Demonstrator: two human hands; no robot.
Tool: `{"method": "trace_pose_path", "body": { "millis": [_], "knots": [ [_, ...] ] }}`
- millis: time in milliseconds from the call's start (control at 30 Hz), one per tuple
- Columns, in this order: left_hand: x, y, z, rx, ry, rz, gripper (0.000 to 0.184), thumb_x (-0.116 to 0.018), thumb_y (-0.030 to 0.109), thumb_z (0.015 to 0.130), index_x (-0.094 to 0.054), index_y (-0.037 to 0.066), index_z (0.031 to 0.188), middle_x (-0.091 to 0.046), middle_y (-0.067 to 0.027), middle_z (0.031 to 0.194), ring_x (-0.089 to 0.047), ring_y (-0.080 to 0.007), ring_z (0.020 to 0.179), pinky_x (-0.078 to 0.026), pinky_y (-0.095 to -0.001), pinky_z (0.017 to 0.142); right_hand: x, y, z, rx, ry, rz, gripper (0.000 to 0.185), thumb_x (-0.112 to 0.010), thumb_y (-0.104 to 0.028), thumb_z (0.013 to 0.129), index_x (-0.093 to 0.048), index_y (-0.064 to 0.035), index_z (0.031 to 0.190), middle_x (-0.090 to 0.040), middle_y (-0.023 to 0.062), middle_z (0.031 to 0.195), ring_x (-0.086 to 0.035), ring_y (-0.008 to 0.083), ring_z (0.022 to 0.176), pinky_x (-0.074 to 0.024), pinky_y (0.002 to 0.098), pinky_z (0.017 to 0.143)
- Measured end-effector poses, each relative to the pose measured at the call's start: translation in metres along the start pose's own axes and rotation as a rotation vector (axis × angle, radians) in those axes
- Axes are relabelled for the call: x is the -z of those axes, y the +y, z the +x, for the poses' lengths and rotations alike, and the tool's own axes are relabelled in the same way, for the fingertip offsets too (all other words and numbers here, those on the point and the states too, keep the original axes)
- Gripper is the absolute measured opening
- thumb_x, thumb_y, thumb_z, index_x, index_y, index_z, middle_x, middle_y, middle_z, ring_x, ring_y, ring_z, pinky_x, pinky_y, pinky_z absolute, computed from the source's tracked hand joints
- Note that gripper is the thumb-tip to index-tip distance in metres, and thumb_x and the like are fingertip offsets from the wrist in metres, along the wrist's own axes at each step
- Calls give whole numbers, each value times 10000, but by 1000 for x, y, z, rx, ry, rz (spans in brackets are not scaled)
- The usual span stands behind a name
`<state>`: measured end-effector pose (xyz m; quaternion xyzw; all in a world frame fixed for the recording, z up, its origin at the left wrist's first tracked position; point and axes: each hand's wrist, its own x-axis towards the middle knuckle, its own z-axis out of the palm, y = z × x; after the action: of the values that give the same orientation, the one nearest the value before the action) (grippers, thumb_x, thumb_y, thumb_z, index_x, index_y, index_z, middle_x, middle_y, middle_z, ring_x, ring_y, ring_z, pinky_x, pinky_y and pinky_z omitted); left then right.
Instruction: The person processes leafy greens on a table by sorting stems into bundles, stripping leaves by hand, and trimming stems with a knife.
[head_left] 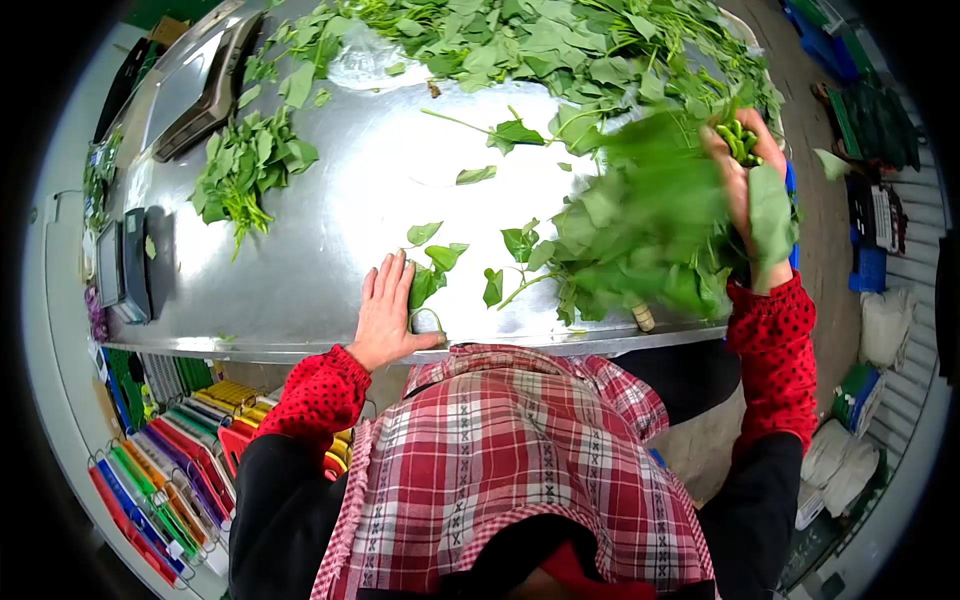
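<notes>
My left hand (pixel 385 315) lies flat on the metal table (pixel 370 170) near its front edge, fingers spread, beside a few loose leaves (pixel 428 280). At the table's right side my right hand (pixel 745 180) is wrapped round the stems of a leafy green bunch (pixel 650 210). The cut stem ends show between its fingers, and the leaves are smeared by motion. A separate small bunch (pixel 250 170) rests at the left of the table. Behind, a large heap of leafy greens (pixel 540 45) covers the far side.
A scale (pixel 195 85) stands at the back left, with a smaller device (pixel 125 265) at the left edge. Clear plastic (pixel 375 60) lies by the heap. Colored hanging items (pixel 160 480) are below left. White sacks (pixel 885 325) sit on the floor at right.
</notes>
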<state>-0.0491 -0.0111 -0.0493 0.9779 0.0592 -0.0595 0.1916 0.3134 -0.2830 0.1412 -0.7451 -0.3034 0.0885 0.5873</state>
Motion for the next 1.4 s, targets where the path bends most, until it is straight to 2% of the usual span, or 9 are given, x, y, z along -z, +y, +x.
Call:
{"method": "trace_pose_path", "body": {
  "millis": [33,167,267,367,467,567,700,1033,1400],
  "knots": [
    [-6,2,10,17,35,32,1114,-694,645,659,-264,-55,1411,-214,-281,1489,-195,-428,1388,-155,-570,1099,-2,9,6,175,66,-587,289,-550,-148,932,-587,22,1163,-657,89,1031,-645,218,913,-539,333,797],
    [-37,23,54,166,194,123,1088,-663,650,704,-247,-56,1421,-210,-283,1494,-163,-428,1402,-97,-597,1095,51,37,25,0,396,546,305,-628,-233,882,-631,23,1048,-658,74,974,-642,230,946,-515,365,856],
    [-46,22,115,157,329,28,998,-651,595,756,-258,-31,1426,-218,-267,1497,-167,-403,1408,-103,-592,1094,31,69,25,501,286,-652,208,-588,-111,892,-640,10,1053,-656,74,970,-630,190,960,-502,318,857],
    [-41,25,175,108,514,-26,820,-672,448,796,-336,-14,1385,-283,-236,1477,-231,-400,1379,-167,-549,1090,40,-16,25,208,512,274,191,-603,-43,873,-632,24,1050,-660,74,974,-635,156,873,-513,283,818],
    [-20,35,190,141,627,-122,740,-688,361,792,-380,3,1362,-299,-225,1468,-258,-392,1360,-188,-515,1084,52,27,0,287,199,-358,236,-595,13,851,-589,28,1086,-638,94,992,-638,168,936,-506,262,804],
    [18,56,148,-110,492,-105,411,-712,268,745,-558,29,1042,-599,-149,994,-587,-293,941,-434,-424,845,47,19,-26,302,179,-607,224,-610,64,823,-578,7,1037,-625,91,960,-642,163,895,-498,255,770],
    [-14,80,87,-340,68,-99,186,-693,203,718,-576,59,736,-534,-78,619,-530,-239,483,-456,-386,456,42,36,-37,370,157,-816,245,-639,95,746,-564,1,959,-595,114,847,-614,237,756,-488,318,684],
    [52,94,119,-82,372,-552,133,-707,104,720,-581,58,723,-587,-68,666,-596,-205,532,-454,-329,472,-62,21,-73,72,-489,-460,318,-708,-51,704,-626,-20,1009,-664,163,911,-653,346,832,-532,387,721],
    [78,132,118,-214,421,-710,143,-710,-13,753,-583,10,812,-593,-63,709,-572,-143,578,-458,-252,521,-101,32,-76,-144,-252,68,120,-714,-16,779,-628,11,858,-642,38,781,-555,68,710,-466,244,645]
  ]
}}
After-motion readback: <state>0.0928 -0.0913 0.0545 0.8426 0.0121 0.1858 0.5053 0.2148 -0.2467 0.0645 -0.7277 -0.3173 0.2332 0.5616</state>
